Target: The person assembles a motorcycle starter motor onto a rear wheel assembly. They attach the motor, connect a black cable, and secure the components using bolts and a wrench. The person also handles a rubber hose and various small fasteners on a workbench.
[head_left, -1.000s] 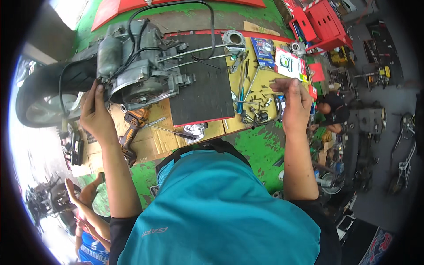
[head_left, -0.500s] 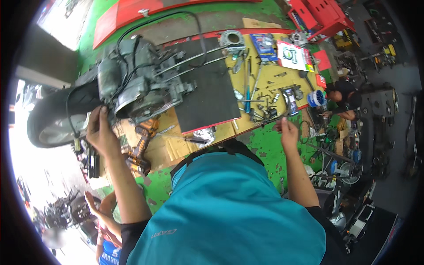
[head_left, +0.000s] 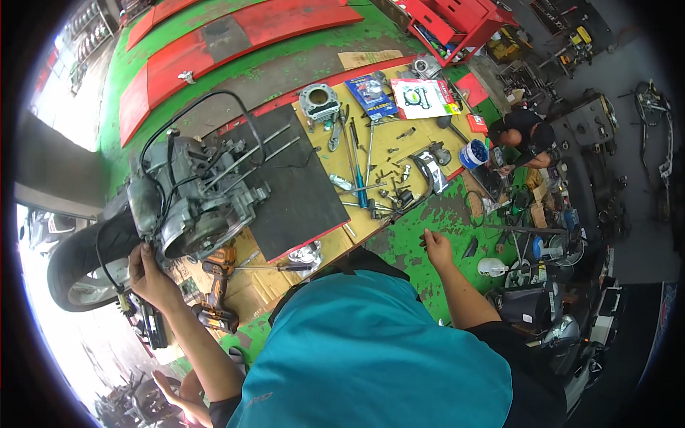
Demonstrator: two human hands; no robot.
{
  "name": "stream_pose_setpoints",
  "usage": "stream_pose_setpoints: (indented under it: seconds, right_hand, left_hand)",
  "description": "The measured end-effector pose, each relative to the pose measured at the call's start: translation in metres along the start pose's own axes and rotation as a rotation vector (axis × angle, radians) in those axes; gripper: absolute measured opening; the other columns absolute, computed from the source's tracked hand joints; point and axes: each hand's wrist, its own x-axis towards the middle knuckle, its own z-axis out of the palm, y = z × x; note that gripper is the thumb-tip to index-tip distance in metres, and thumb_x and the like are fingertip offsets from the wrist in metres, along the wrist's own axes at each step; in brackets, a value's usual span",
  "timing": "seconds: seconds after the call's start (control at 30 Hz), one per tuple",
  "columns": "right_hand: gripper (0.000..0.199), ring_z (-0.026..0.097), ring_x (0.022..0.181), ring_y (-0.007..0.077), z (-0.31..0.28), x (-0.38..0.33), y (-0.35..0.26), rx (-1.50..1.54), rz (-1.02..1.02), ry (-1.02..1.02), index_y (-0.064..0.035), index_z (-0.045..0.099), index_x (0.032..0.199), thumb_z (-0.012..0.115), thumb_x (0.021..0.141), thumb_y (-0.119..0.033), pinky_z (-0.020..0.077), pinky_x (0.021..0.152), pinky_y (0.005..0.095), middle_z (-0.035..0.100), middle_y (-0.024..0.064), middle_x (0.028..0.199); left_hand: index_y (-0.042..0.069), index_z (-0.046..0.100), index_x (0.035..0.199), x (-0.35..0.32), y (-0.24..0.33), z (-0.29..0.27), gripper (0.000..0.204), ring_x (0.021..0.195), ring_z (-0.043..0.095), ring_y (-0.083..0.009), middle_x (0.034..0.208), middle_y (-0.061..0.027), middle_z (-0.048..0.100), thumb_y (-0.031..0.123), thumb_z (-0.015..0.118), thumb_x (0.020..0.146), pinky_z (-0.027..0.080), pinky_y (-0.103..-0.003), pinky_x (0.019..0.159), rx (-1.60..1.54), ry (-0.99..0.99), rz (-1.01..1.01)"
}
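Observation:
A grey scooter engine (head_left: 207,214) with a rear wheel (head_left: 93,267) at its left lies on the left part of the workbench. My left hand (head_left: 153,279) reaches to the engine's lower left edge, beside the wheel. Its fingertips are pinched together there, and whatever is between them is hidden. Two long studs and a looped black hose (head_left: 193,103) stand out from the engine. My right hand (head_left: 437,251) hangs above the green floor, off the bench's near edge. Nothing shows in it, and its fingers are loosely bent and apart.
An orange-black cordless drill (head_left: 215,285) lies below the engine. A black mat (head_left: 300,182), a metal cylinder block (head_left: 319,101), a blue-handled tool (head_left: 360,187) and several loose bolts are on the bench. A blue tub (head_left: 474,153) stands at its right end. Another person (head_left: 531,135) works beyond it.
The view has shifted, so the bench and engine sit lower and further left. My right hand has moved away from the bench edge and its small parts. My left hand stays at the engine.

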Motion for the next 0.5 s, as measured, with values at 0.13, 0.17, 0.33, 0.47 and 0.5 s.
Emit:
stream_pose_setpoints:
  seconds: [0.13, 0.17, 0.33, 0.47, 0.5]
  right_hand:
    - [0.051, 0.067, 0.069, 0.0173, -0.006, -0.007, 0.021, -0.073, 0.107, -0.010, 0.0021, 0.077, 0.103, 0.057, 0.107, -0.044, 0.0540, 0.067, 0.0346, 0.076, 0.0115, 0.081]
    - [0.051, 0.068, 0.070, 0.0181, -0.007, -0.008, 0.024, -0.088, 0.125, -0.018, 0.0021, 0.077, 0.104, 0.057, 0.107, -0.045, 0.0544, 0.067, 0.0352, 0.077, 0.0122, 0.082]
    - [0.052, 0.073, 0.073, 0.0252, -0.019, 0.001, 0.035, -0.147, 0.161, -0.051, 0.0017, 0.077, 0.102, 0.056, 0.106, -0.046, 0.0562, 0.073, 0.0394, 0.077, 0.0146, 0.084]
    - [0.053, 0.069, 0.070, 0.0209, -0.028, 0.025, 0.043, -0.160, 0.141, -0.058, 0.0027, 0.077, 0.103, 0.055, 0.107, -0.045, 0.0550, 0.069, 0.0382, 0.077, 0.0137, 0.082]
    - [0.053, 0.069, 0.070, 0.0209, -0.030, 0.031, 0.044, -0.151, 0.136, -0.058, 0.0026, 0.077, 0.103, 0.055, 0.107, -0.045, 0.0551, 0.069, 0.0383, 0.077, 0.0136, 0.082]
  left_hand:
    - [-0.007, 0.053, 0.143, -0.011, 0.018, 0.010, 0.049, 0.106, 0.066, -0.0198, 0.117, -0.0158, 0.071, 0.008, 0.071, 0.101, 0.051, -0.032, 0.098, -0.070, 0.040, -0.075]
    - [-0.007, 0.052, 0.143, -0.013, 0.019, 0.008, 0.049, 0.108, 0.066, -0.0201, 0.118, -0.0165, 0.071, 0.009, 0.071, 0.101, 0.051, -0.032, 0.099, -0.097, 0.039, -0.074]
    - [-0.008, 0.063, 0.133, -0.021, 0.028, 0.012, 0.035, 0.105, 0.068, -0.0178, 0.114, -0.0149, 0.073, 0.008, 0.069, 0.102, 0.052, -0.031, 0.098, -0.001, 0.080, -0.053]
    - [-0.008, 0.073, 0.120, -0.027, 0.039, 0.022, 0.032, 0.104, 0.069, -0.0188, 0.112, -0.0145, 0.075, 0.018, 0.072, 0.102, 0.054, -0.031, 0.098, 0.223, 0.147, -0.043]
    - [-0.009, 0.072, 0.121, -0.026, 0.039, 0.025, 0.032, 0.104, 0.069, -0.0191, 0.112, -0.0148, 0.075, 0.018, 0.072, 0.102, 0.054, -0.031, 0.098, 0.205, 0.177, -0.065]
